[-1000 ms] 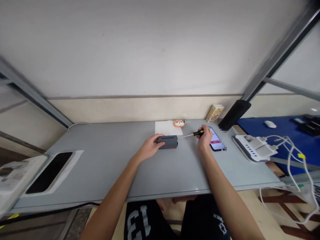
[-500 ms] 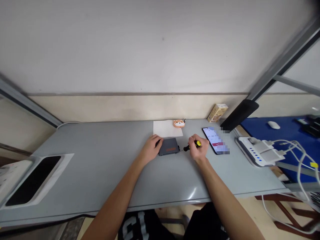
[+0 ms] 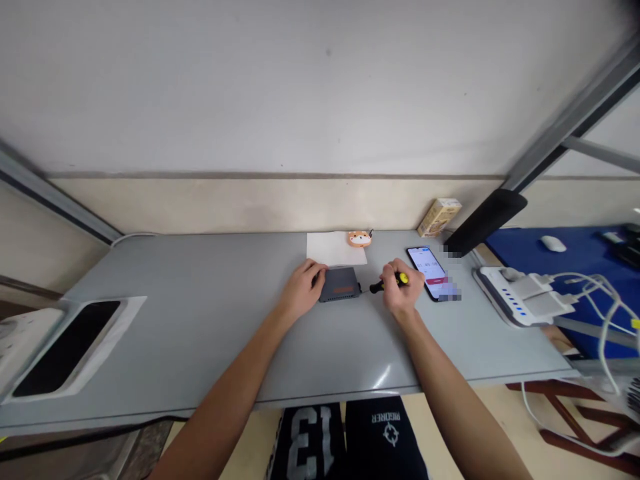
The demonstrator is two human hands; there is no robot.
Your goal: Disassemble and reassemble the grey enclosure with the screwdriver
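A small dark grey box with an orange label (image 3: pixel 341 285) lies on the grey table (image 3: pixel 200 333). My left hand (image 3: pixel 303 291) is curled round its left end and holds it in place. My right hand (image 3: pixel 400 291) is closed on a screwdriver with a black and yellow handle (image 3: pixel 390 283), whose tip points left at the right end of the box. A white sheet of paper (image 3: pixel 334 249) lies just behind the box.
A lit phone (image 3: pixel 429 271) lies right of my right hand. An orange animal-shaped trinket (image 3: pixel 359 238) and a small carton (image 3: pixel 439 217) stand near the wall. A white power strip with plugs and cables (image 3: pixel 520 300) sits at the right edge. A dark recess (image 3: pixel 67 347) is at the left.
The screwdriver has come in from the right, its tip now at the box's right end. The box has been turned flat so its orange label faces up.
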